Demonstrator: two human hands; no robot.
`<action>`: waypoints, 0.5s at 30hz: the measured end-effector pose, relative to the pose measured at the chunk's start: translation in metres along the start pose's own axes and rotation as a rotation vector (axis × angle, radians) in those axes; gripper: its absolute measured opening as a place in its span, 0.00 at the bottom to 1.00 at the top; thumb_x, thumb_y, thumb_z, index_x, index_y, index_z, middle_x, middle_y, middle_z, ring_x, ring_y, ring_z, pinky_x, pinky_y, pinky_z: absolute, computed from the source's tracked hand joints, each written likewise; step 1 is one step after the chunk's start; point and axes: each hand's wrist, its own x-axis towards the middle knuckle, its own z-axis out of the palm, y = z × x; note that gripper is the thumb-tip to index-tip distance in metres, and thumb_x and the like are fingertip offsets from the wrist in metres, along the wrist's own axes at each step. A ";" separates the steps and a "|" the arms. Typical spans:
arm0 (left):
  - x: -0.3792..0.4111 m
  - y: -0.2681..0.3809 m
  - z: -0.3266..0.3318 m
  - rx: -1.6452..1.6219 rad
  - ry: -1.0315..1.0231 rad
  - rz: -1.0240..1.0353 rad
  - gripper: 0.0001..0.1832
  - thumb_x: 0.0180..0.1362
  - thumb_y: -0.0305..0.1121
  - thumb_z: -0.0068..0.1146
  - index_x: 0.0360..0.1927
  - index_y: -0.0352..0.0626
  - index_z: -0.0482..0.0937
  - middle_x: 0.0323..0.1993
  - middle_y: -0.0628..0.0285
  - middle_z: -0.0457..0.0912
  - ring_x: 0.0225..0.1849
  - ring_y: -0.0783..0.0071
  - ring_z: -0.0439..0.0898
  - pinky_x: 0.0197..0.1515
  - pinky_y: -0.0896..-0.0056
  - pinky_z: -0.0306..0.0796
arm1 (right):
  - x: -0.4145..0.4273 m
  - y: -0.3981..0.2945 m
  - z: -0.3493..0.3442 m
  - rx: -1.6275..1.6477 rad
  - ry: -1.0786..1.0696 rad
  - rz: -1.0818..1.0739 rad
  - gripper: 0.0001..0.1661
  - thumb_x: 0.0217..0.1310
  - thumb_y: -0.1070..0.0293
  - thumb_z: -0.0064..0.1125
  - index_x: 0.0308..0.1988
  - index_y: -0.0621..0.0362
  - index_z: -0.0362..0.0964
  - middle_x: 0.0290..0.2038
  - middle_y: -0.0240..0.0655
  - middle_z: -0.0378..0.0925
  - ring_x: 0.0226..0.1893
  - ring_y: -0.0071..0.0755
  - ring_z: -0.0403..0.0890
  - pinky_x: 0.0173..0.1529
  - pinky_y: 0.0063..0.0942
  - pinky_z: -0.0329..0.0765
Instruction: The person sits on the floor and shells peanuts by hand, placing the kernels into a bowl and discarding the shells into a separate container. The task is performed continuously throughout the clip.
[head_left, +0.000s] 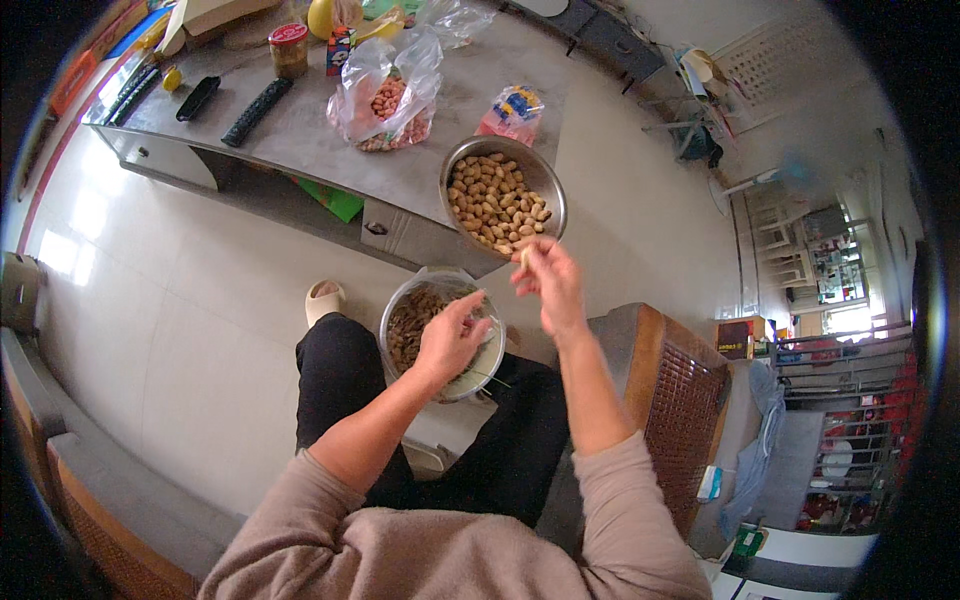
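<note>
My right hand (553, 281) is raised at the near rim of a steel bowl (556, 191), pinching a small pale piece that looks like a peanut (525, 259). Whole unshelled peanuts (495, 199) lie in the bowl, which sits at the table's corner. Lower down, my left hand (452, 337) hovers over a pale plastic bucket (385, 330) between my knees, its fingers partly curled. Whether it holds anything is unclear. Brown peanut shells (409, 319) fill the left part of the bucket, and some thin green stems (480, 373) show near its front rim.
On the grey table (315, 124) stand an open plastic bag of pink peanut kernels (388, 101), a red-lidded jar (289, 51), a printed plastic packet (514, 112) and a dark ridged bar-shaped object (257, 111). A sofa with a woven panel (679, 412) is close on my right.
</note>
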 end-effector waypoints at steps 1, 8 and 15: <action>0.002 -0.009 0.002 -0.165 0.028 -0.029 0.20 0.51 0.36 0.55 0.48 0.41 0.71 0.37 0.55 0.77 0.32 0.70 0.77 0.35 0.72 0.70 | -0.013 0.015 -0.002 0.046 -0.015 0.026 0.12 0.59 0.65 0.47 0.41 0.60 0.67 0.28 0.31 0.71 0.19 0.16 0.70 0.21 0.13 0.67; -0.009 -0.017 0.009 -0.417 -0.226 -0.162 0.10 0.56 0.34 0.50 0.37 0.41 0.77 0.20 0.71 0.73 0.16 0.88 0.63 0.16 0.85 0.55 | -0.066 0.106 -0.005 0.148 -0.009 0.104 0.15 0.61 0.60 0.45 0.43 0.57 0.67 0.29 0.23 0.70 0.21 0.12 0.64 0.23 0.14 0.63; -0.022 -0.008 0.001 -0.637 -0.307 -0.321 0.14 0.52 0.32 0.56 0.41 0.37 0.75 0.30 0.65 0.78 0.31 0.78 0.76 0.37 0.78 0.70 | -0.083 0.110 0.001 0.645 -0.043 0.164 0.11 0.63 0.60 0.43 0.39 0.54 0.67 0.24 0.23 0.68 0.20 0.14 0.65 0.22 0.13 0.63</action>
